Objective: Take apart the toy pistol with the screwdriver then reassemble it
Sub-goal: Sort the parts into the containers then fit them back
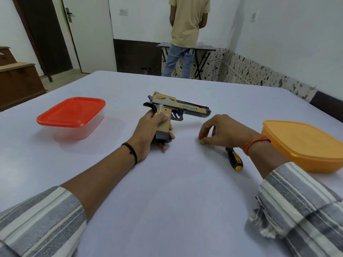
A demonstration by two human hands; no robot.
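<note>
Fingers of the left hand (pixel 151 133) curl round the grip of the toy pistol (pixel 174 110), holding it just above the middle of the white table (pixel 167 201), barrel pointing right. The right hand (pixel 220 130) hovers near the barrel, thumb and forefinger pressed together; whether they pinch something small is too fine to tell. Under that wrist the screwdriver (pixel 235 161) lies on the table. A red-lidded box (pixel 71 115) sits at far left, an orange box (pixel 304 145) at right.
</note>
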